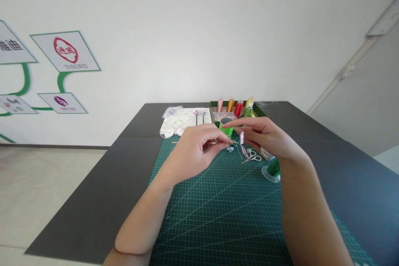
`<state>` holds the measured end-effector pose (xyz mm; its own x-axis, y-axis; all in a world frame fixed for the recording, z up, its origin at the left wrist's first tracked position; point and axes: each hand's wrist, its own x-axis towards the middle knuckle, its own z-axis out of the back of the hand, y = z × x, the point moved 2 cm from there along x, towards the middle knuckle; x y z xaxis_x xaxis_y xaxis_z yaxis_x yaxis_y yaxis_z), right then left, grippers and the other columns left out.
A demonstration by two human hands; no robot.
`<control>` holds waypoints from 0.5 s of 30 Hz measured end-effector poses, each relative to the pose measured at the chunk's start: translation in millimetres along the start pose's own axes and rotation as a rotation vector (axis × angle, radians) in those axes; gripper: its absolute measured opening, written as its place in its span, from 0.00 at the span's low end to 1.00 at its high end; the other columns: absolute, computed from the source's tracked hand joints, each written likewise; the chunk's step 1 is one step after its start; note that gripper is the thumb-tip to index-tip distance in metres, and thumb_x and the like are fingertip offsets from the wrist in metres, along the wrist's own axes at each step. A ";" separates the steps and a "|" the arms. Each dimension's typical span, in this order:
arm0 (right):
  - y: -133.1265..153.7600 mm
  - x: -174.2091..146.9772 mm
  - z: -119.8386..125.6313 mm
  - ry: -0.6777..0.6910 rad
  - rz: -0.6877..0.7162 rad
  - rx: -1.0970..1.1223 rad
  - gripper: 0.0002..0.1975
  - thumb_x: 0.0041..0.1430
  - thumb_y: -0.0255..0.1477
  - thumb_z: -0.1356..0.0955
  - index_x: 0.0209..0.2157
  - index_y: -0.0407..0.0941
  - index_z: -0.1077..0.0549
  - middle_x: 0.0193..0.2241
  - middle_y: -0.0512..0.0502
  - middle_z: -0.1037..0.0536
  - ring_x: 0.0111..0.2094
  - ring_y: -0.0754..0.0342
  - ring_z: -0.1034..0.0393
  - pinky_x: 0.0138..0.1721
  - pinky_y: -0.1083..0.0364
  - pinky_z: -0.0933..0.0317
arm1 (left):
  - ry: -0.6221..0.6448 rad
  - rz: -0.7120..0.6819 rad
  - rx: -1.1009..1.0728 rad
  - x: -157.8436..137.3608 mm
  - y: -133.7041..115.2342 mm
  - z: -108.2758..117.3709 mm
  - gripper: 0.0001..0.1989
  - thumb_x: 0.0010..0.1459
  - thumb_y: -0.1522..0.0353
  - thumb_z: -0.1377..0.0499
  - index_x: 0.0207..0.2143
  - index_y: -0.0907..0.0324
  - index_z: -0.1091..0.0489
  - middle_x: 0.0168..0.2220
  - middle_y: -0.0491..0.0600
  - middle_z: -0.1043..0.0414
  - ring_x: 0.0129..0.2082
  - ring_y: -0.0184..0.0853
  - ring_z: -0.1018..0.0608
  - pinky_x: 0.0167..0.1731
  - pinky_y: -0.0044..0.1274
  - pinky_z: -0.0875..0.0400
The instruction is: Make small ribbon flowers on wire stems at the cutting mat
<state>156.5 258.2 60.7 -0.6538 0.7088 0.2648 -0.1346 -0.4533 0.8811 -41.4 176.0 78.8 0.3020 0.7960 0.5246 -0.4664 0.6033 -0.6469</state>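
My left hand is closed in a pinch on a thin stem that lies nearly level and points left past the hand. At its right end are small pinkish petals and a blue-green piece. My right hand hovers just right of the petals, its index finger stretched out to the left and the others loosely apart below. Whether a fine thread runs between its fingers is too small to tell. Behind the fingertips stands a bright green spool, partly hidden.
White-handled scissors and a dark green spool lie on the green cutting mat. Farther back are a white sheet bearing two finished-looking stems, white rolls, and a green box with several thread spools.
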 end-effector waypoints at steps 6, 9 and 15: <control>-3.9 1.8 -2.0 0.104 -0.011 -0.006 0.17 0.67 0.38 0.34 0.48 0.42 0.20 0.14 0.58 0.42 0.15 0.63 0.51 0.16 0.61 0.58 | -0.160 -0.045 0.120 0.6 -1.1 5.8 0.06 0.63 0.70 0.39 0.33 0.56 0.22 0.29 0.48 0.23 0.27 0.31 0.26 0.28 0.24 0.34; -3.8 0.8 -4.6 0.161 -0.017 -0.007 0.18 0.68 0.38 0.34 0.49 0.42 0.20 0.15 0.58 0.43 0.15 0.64 0.52 0.15 0.61 0.58 | -0.225 -0.056 0.149 -0.2 0.0 7.1 0.07 0.64 0.70 0.40 0.33 0.56 0.22 0.30 0.49 0.23 0.29 0.32 0.25 0.29 0.24 0.33; 4.4 -3.8 -6.9 0.245 -0.021 -0.054 0.17 0.68 0.37 0.34 0.51 0.44 0.20 0.17 0.57 0.41 0.16 0.64 0.51 0.16 0.62 0.57 | -0.325 -0.065 0.172 0.6 5.8 9.5 0.07 0.64 0.71 0.41 0.33 0.57 0.23 0.30 0.49 0.23 0.29 0.31 0.26 0.29 0.24 0.34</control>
<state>153.2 249.9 60.8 -0.8104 0.5693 0.1384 -0.1851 -0.4730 0.8614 -51.8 179.5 80.6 0.0692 0.6824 0.7277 -0.5963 0.6131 -0.5182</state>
